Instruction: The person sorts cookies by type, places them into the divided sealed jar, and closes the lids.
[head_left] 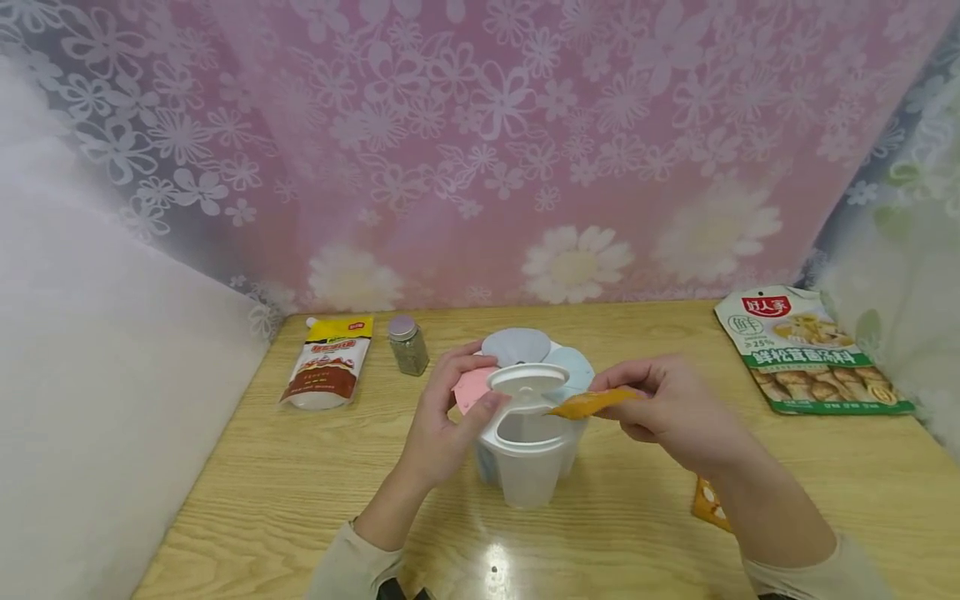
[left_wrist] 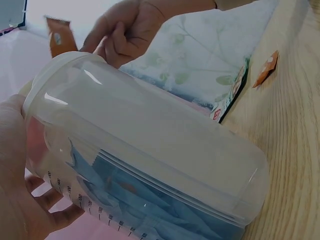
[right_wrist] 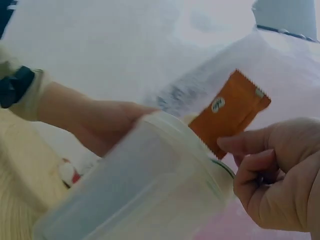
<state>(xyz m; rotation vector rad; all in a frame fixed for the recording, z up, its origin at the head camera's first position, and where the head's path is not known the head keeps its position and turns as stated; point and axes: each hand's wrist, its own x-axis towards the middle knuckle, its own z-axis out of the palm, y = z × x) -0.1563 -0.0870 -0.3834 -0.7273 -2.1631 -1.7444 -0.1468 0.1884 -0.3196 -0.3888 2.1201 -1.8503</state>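
A compartmented plastic storage container [head_left: 528, 475] stands on the table with grey, blue and pink petal lids. Its front white lid [head_left: 528, 379] is flipped up, and the translucent front compartment [left_wrist: 165, 115] lies open beneath. Blue packets [left_wrist: 145, 185] show through a neighbouring compartment. My left hand [head_left: 447, 417] grips the container's left side near the top, thumb by the raised lid. Between thumb and fingers, my right hand [head_left: 667, 408] pinches an orange sachet [right_wrist: 232, 112] at the open compartment's mouth. In the left wrist view the sachet is partly behind the rim.
Another orange sachet [head_left: 711, 504] lies near my right forearm. A green and white seasoning pouch [head_left: 813, 350] lies at the back right. Back left are a brown and yellow pouch [head_left: 330, 362] and a small spice jar [head_left: 408, 346]. A floral curtain [head_left: 487, 167] hangs behind the table.
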